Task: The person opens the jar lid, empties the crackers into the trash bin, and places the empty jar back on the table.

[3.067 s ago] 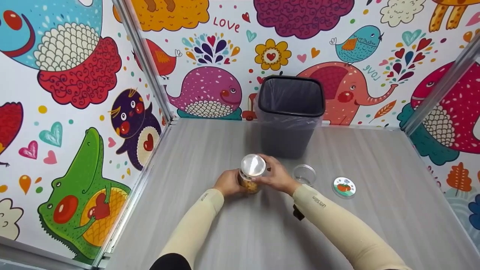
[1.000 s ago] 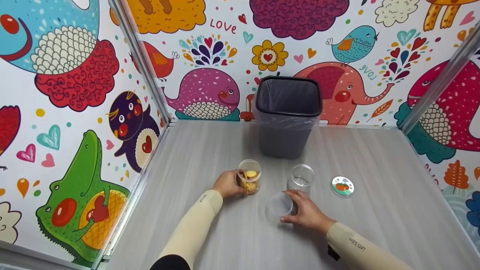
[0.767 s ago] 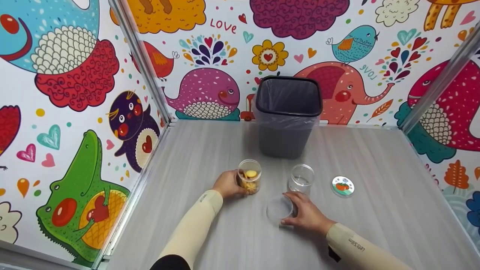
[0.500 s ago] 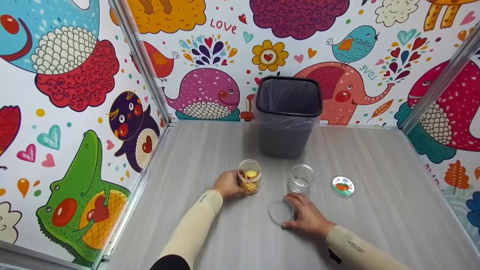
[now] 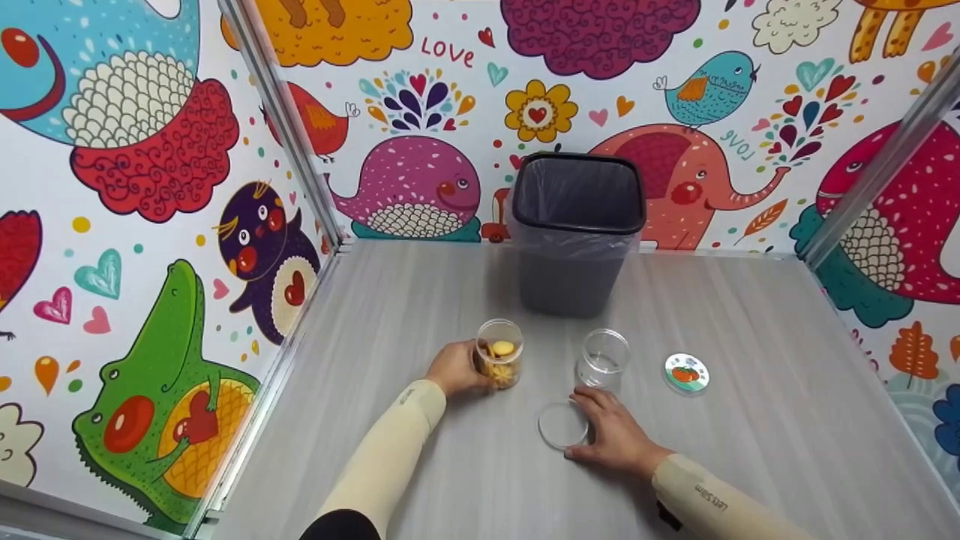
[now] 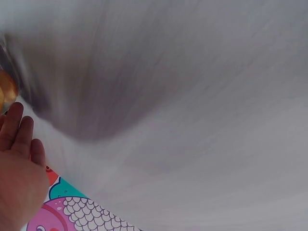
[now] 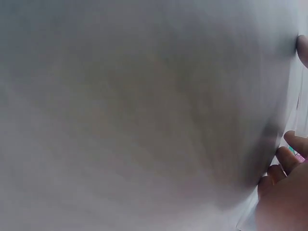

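My left hand grips the side of a clear plastic jar holding yellow biscuits. The jar stands upright with its top uncovered. At the left edge of the left wrist view, some of the left hand's fingers lie by the biscuits. A clear round lid lies flat on the table to the right of the jar. Around its right side are the spread thumb and fingers of my right hand, apparently loose from it. Just beyond that hand stands a second clear jar without a lid, seemingly with nothing inside.
A round lid with a printed orange fruit label lies on the grey table at the right. Behind the jars stands a dark bin with a plastic liner. Patterned panels rise at the back and both sides.
Three seconds ago the right hand held the lid on the biscuit jar. It has lifted the lid off, lowered it onto the table and eased slightly right. The left hand keeps its grip.
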`<state>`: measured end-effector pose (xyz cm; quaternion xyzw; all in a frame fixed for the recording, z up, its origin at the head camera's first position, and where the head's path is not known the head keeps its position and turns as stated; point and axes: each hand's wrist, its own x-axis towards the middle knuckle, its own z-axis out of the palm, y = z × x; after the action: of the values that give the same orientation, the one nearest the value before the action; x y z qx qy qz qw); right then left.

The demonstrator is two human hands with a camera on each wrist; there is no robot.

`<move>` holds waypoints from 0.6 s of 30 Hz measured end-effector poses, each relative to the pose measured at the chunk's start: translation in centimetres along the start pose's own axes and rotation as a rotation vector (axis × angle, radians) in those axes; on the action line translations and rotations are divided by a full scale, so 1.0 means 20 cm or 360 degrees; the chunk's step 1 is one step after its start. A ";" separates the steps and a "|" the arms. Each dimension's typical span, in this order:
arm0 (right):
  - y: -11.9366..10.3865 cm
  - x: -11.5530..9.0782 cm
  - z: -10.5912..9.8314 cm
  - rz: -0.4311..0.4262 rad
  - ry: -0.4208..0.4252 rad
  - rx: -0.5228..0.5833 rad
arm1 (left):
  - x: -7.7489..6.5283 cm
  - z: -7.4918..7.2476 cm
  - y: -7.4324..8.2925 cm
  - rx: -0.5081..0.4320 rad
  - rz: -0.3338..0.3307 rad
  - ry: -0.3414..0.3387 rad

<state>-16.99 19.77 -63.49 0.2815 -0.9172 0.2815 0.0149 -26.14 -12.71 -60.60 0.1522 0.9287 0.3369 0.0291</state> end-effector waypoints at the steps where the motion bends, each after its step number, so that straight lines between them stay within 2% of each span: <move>1: 0.00 0.00 0.00 0.0001 -0.0002 0.0002 | 0.00 0.00 0.00 0.0000 0.0000 0.0001; 9: -0.01 0.00 -0.01 0.0028 -0.0035 0.0011 | 0.00 0.00 -0.01 -0.0009 0.0010 0.0008; 18: -0.02 0.00 -0.01 0.0038 -0.0009 0.0025 | 0.00 0.00 -0.01 0.0002 0.0020 0.0003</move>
<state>-16.80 19.65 -63.26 0.2714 -0.9183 0.2881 0.0068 -26.21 -12.79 -60.72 0.1576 0.9280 0.3366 0.0262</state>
